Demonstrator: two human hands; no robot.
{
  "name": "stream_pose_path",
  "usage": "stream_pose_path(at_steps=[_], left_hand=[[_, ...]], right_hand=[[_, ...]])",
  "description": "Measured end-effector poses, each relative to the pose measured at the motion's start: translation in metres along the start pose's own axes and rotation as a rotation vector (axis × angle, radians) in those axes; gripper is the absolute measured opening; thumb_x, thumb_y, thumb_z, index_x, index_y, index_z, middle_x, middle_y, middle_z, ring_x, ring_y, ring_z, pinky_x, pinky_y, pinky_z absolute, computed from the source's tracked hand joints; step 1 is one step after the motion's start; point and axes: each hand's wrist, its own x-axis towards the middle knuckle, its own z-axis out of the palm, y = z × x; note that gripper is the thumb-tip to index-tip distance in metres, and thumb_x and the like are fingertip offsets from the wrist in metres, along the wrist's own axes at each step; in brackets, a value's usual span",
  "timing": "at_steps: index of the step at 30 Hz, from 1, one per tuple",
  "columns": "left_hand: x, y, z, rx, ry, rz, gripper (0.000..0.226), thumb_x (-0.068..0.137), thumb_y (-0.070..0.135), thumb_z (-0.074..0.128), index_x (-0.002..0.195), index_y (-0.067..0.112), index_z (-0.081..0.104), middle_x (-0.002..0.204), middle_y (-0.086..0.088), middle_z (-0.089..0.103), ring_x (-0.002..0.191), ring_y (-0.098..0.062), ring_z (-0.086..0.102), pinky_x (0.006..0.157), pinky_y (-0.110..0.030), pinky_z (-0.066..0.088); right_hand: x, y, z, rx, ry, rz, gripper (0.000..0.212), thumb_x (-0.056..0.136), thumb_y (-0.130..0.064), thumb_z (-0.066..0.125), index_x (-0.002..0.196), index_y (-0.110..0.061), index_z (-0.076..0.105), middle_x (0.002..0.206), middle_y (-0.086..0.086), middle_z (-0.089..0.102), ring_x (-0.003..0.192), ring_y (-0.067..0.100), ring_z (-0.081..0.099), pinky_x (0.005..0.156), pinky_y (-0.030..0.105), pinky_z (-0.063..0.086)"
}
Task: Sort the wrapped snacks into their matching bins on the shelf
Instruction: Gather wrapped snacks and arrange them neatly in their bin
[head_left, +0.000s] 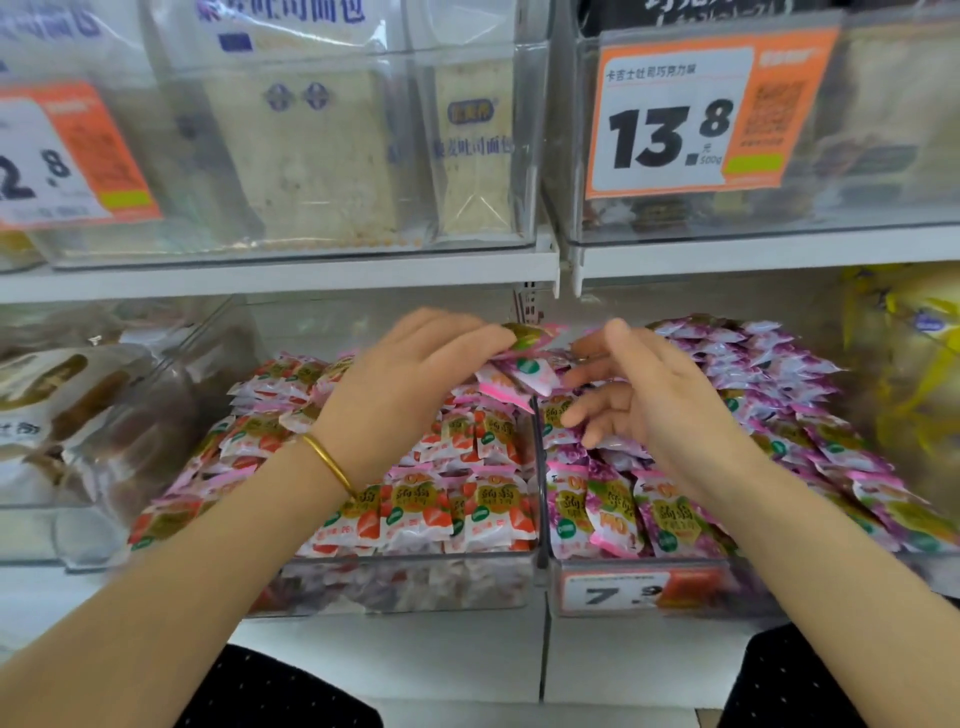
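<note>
Two clear bins sit side by side on the lower shelf. The left bin (405, 582) is heaped with red strawberry-print wrapped snacks (467, 509). The right bin (753, 587) is heaped with purple grape-print wrapped snacks (779, 395). My left hand (410, 384), with a gold bangle on the wrist, hovers over the back of the left bin and is shut on a few pink-edged snack packets (524, 364). My right hand (639, 400) is above the divider (540, 499) and the right bin, fingers spread, touching the same bunch of packets.
The upper shelf holds clear boxes of wrapped bread (311, 156) with an orange price tag (67, 156), and another box bears a 13.8 tag (675, 119). A bin of brown pastries (67, 405) stands at left, yellow packs (914, 374) at right. A 7.9 tag (618, 592) fronts the right bin.
</note>
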Motion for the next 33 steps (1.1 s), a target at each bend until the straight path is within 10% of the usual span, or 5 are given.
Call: stream_pose_path(at_steps=[4, 13, 22, 27, 33], left_hand=[[0.008, 0.017, 0.001, 0.079, 0.034, 0.189, 0.042, 0.087, -0.005, 0.051, 0.123, 0.016, 0.044, 0.117, -0.009, 0.051, 0.106, -0.030, 0.051, 0.069, -0.042, 0.055], [0.060, 0.077, 0.024, -0.001, 0.122, 0.394, 0.036, 0.092, 0.001, 0.050, 0.125, 0.016, 0.048, 0.116, -0.012, 0.064, 0.104, -0.030, 0.058, 0.072, -0.035, 0.055], [0.092, 0.121, 0.069, -0.662, -0.241, -0.501, 0.074, 0.081, 0.038, 0.068, 0.140, 0.013, 0.031, 0.140, -0.008, 0.036, 0.129, -0.020, 0.036, 0.109, -0.030, 0.031], [0.094, 0.129, 0.072, -1.580, -0.448, -1.008, 0.053, 0.091, 0.009, 0.056, 0.138, 0.000, 0.035, 0.127, -0.023, 0.054, 0.093, -0.021, 0.068, 0.079, -0.029, 0.058], [0.089, 0.127, 0.079, -1.558, -0.362, -1.205, 0.071, 0.088, -0.007, 0.054, 0.147, 0.005, 0.016, 0.101, -0.011, 0.057, 0.078, -0.019, 0.063, 0.072, -0.030, 0.057]], right_hand=[[-0.008, -0.010, -0.005, 0.178, -0.237, 0.244, 0.070, 0.078, -0.063, 0.039, 0.112, -0.007, 0.061, 0.092, 0.017, 0.063, 0.070, 0.030, 0.064, 0.046, 0.032, 0.054], [-0.030, -0.026, -0.068, 0.502, -0.306, 0.238, 0.036, 0.071, -0.021, 0.067, 0.101, -0.003, 0.070, 0.103, 0.014, 0.065, 0.089, 0.022, 0.066, 0.079, 0.031, 0.057], [-0.027, -0.015, -0.134, 0.311, -0.142, 0.293, 0.069, 0.056, -0.019, 0.076, 0.122, -0.007, 0.060, 0.119, 0.017, 0.064, 0.093, 0.024, 0.066, 0.085, 0.037, 0.053], [-0.026, -0.016, -0.140, 0.242, -0.083, 0.269, 0.036, 0.068, -0.005, 0.055, 0.100, -0.015, 0.067, 0.095, 0.009, 0.072, 0.078, 0.019, 0.070, 0.072, 0.032, 0.057], [-0.015, -0.010, -0.149, 0.203, 0.061, 0.339, 0.027, 0.085, -0.001, 0.050, 0.096, -0.021, 0.064, 0.078, 0.001, 0.071, 0.065, 0.016, 0.067, 0.062, 0.027, 0.055]])
